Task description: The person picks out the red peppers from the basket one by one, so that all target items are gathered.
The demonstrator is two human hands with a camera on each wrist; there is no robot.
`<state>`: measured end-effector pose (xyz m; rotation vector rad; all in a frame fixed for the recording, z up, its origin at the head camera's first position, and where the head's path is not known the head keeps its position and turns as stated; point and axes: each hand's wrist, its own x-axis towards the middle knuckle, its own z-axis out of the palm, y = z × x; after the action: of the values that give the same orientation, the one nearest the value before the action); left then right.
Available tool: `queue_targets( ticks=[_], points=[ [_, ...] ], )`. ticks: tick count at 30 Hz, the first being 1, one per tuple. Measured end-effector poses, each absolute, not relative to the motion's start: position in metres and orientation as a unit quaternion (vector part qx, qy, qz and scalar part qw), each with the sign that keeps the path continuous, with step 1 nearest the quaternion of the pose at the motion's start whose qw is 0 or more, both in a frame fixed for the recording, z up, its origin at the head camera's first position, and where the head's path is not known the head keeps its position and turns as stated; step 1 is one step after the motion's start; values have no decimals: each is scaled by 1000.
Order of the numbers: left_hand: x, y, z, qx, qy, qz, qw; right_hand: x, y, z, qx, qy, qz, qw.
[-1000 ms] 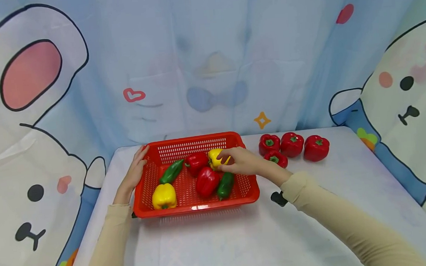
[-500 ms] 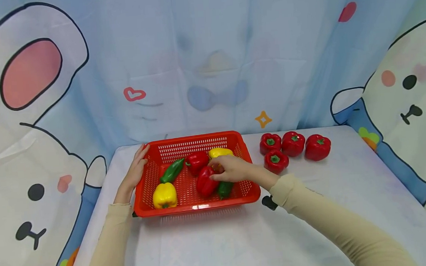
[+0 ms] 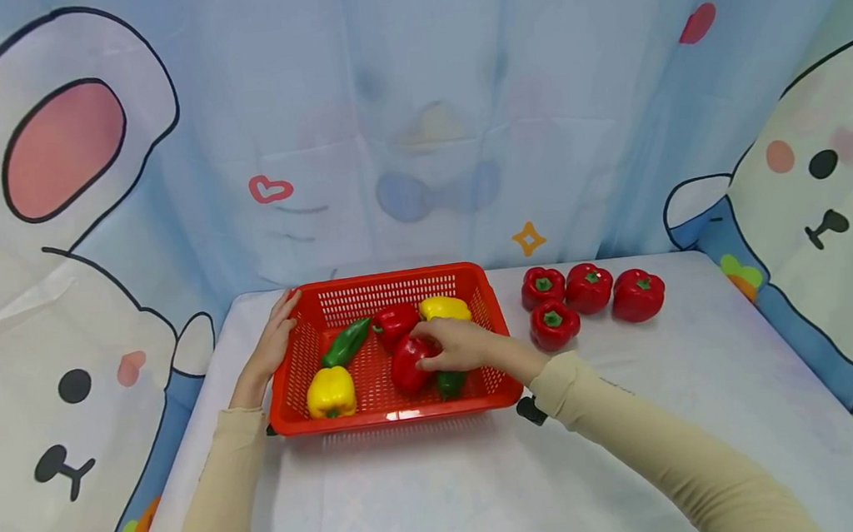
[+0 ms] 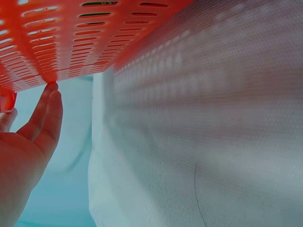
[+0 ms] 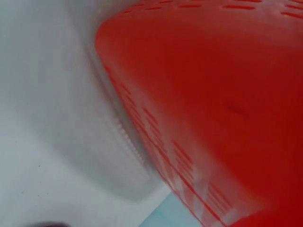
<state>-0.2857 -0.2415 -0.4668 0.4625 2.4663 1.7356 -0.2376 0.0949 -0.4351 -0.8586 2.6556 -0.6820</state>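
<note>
A red perforated plastic basket (image 3: 401, 417) stands on the white-covered table. My left hand (image 3: 271, 345) grips its left rim near the back corner; in the left wrist view straight fingers (image 4: 51, 111) touch the outer wall. My right hand (image 3: 458, 344) reaches over the right side and grips a red bell pepper (image 3: 407, 372) by its upper right. Around it lie another red bell pepper (image 3: 393, 323), a yellow bell pepper (image 3: 446, 307) and a green pepper (image 3: 451, 385) partly under the hand. Further left are a long green pepper (image 3: 346, 344) and a yellow bell pepper (image 3: 331, 393).
Several red bell peppers (image 3: 588, 288) stand on the table right of the basket, toward the back. A patterned blue curtain (image 3: 430, 115) hangs behind the table. The basket's outer wall (image 5: 203, 85) fills much of the right wrist view.
My right hand has left the yellow pepper at the back right and moved toward me and left onto the front red bell pepper. My left hand stays at the basket's rim.
</note>
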Motion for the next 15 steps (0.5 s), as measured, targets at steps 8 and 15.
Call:
queue_targets(
  ticks=[8,15],
  points=[
    [-293,-244,-482,155,811,563,30,-238,87,-439,-292,919,-229,134],
    [-286,-242,-468,154,806,570,42,-241,83,-442,-295,922,-210,135]
  ],
)
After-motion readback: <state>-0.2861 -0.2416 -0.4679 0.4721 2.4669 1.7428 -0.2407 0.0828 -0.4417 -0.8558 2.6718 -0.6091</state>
